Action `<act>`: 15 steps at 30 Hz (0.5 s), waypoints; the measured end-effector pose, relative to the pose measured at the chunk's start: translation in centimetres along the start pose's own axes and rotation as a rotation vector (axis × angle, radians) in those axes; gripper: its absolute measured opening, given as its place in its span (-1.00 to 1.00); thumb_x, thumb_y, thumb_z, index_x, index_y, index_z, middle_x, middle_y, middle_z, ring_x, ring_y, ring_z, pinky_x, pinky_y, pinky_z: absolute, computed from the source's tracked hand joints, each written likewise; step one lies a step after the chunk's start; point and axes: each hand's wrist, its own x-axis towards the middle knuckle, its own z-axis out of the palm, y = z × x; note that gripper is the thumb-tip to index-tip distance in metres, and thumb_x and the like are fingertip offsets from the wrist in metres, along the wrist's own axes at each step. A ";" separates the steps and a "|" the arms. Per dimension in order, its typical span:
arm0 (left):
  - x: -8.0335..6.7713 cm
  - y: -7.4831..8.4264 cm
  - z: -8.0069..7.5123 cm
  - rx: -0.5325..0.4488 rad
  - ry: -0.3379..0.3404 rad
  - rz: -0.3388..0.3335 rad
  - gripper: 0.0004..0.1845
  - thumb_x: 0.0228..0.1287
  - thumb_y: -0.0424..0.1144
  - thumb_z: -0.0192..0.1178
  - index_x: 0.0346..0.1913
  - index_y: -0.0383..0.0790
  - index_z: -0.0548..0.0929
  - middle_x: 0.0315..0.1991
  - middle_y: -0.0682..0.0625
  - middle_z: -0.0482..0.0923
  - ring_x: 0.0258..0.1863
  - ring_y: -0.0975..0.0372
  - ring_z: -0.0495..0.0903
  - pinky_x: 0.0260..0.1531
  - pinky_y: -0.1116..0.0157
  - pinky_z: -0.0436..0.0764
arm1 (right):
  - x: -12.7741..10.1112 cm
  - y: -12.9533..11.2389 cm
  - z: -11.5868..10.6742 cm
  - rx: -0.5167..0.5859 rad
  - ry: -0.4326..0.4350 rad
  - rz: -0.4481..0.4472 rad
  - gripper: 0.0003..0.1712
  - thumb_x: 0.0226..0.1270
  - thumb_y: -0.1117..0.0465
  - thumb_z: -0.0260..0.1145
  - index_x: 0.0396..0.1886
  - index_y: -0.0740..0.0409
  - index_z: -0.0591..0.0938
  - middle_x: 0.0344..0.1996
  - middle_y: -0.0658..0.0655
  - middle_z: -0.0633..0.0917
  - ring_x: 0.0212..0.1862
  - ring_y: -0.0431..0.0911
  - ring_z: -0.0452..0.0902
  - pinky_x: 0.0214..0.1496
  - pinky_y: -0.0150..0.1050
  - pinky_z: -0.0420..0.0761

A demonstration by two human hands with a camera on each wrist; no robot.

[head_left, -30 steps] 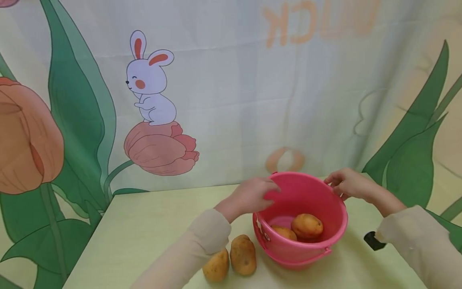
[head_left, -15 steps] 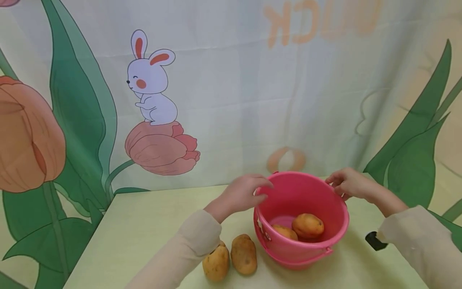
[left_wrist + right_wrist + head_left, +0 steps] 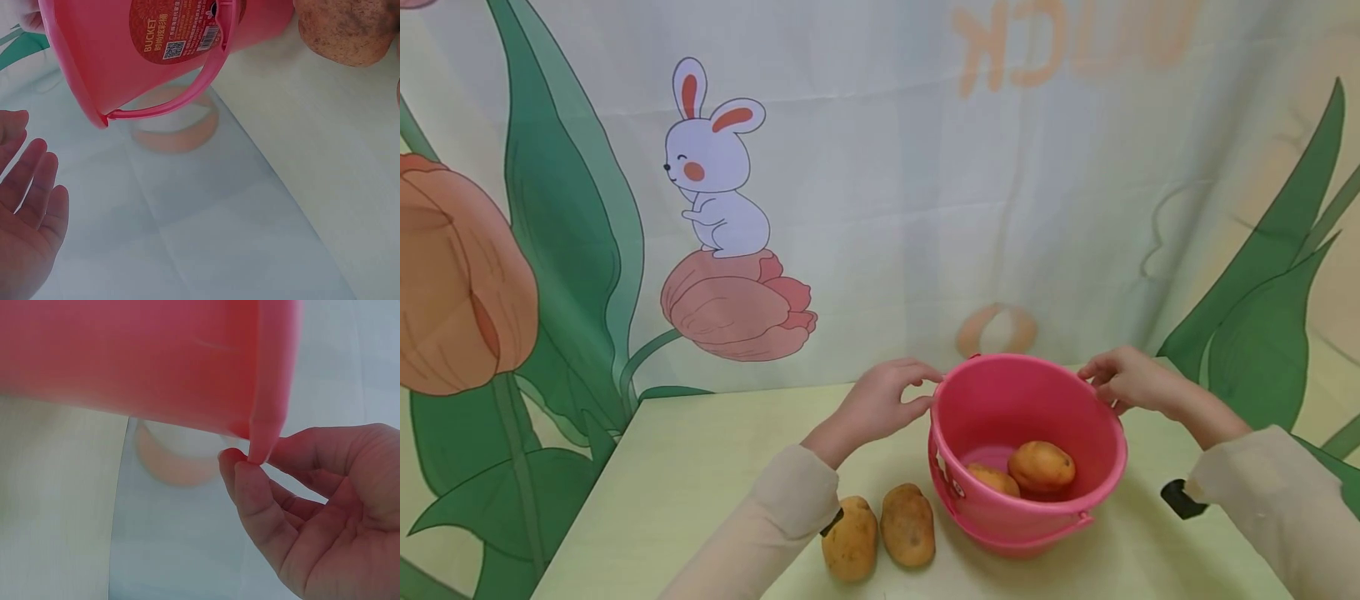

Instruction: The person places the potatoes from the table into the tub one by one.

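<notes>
A pink plastic bucket stands on the table, its handle hanging down. Inside it lie two potatoes, one fully visible and the other partly behind the near wall. Just outside, to its left, a yellowish potato and a browner potato lie side by side. My left hand is beside the bucket's left rim, fingers loosely bent; the left wrist view shows the hand apart from the rim with nothing in it. My right hand pinches the right rim between thumb and fingers.
The pale table runs back to a printed curtain with a rabbit and tulips. A small black object shows beside the right sleeve. The bucket carries a red label.
My left hand has moved left, from over the bucket's opening to outside its left rim. My right hand stays at the right rim, and the potatoes lie as before.
</notes>
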 end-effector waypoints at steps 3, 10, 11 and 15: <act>-0.3 -0.2 0.0 -0.023 0.009 -0.013 -0.70 0.13 -0.25 0.17 -0.03 -0.12 0.57 -0.10 0.07 0.56 -0.17 0.23 0.51 -0.21 0.33 0.54 | 0.0 0.0 0.0 -0.001 -0.002 0.001 -0.60 0.17 0.42 0.05 0.02 0.51 0.41 -0.27 0.27 0.63 -0.38 -0.09 0.59 -0.35 -0.19 0.62; -1.0 -1.0 0.0 -0.022 0.036 -0.038 -0.69 0.12 -0.25 0.17 -0.03 -0.10 0.55 -0.07 0.06 0.54 -0.18 0.25 0.52 -0.19 0.36 0.54 | -0.1 -0.1 0.1 0.000 -0.001 0.002 -0.60 0.17 0.43 0.04 0.02 0.52 0.40 -0.27 0.27 0.63 -0.38 -0.09 0.59 -0.34 -0.19 0.62; -1.2 -1.2 0.0 -0.024 0.044 -0.034 -0.69 0.11 -0.25 0.18 -0.03 -0.11 0.55 -0.07 0.05 0.54 -0.18 0.24 0.52 -0.18 0.36 0.54 | -0.1 -0.1 0.1 -0.001 -0.001 0.001 -0.60 0.17 0.43 0.05 0.02 0.52 0.41 -0.27 0.27 0.63 -0.38 -0.10 0.59 -0.34 -0.19 0.62; -1.9 -1.7 0.1 -0.037 0.066 -0.043 -0.68 0.09 -0.27 0.19 -0.03 -0.13 0.54 -0.07 0.06 0.53 -0.18 0.22 0.53 -0.17 0.33 0.54 | -0.3 -0.3 0.2 -0.007 -0.002 0.001 -0.60 0.17 0.42 0.05 0.02 0.52 0.40 -0.26 0.28 0.63 -0.37 -0.10 0.59 -0.33 -0.18 0.62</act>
